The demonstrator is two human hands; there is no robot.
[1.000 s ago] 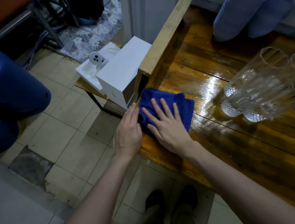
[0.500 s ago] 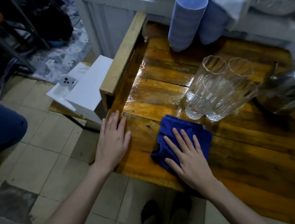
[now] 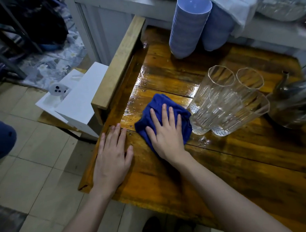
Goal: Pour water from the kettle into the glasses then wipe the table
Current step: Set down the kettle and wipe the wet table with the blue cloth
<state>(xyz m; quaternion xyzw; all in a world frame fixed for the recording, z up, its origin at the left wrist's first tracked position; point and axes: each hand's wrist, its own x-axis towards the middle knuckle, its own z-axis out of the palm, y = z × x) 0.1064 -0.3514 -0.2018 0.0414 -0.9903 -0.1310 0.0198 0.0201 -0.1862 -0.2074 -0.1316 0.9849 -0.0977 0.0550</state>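
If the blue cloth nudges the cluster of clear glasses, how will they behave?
The tall clear ribbed glasses look top-heavy with narrow bases, so probably apt to tip. The glossy wooden table looks wet beside them, so they may slide first. Packed together, one could knock its neighbours. The blue cloth already sits close.

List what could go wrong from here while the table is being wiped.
1. The blue cloth under the right hand sits right beside the glasses; a further sweep rightward could knock them over.
2. The glasses stand close to the kettle, so a nudge might knock glass against metal.
3. The left hand rests flat on the table near its edge; the glossy, wet-looking wood could let it slip.
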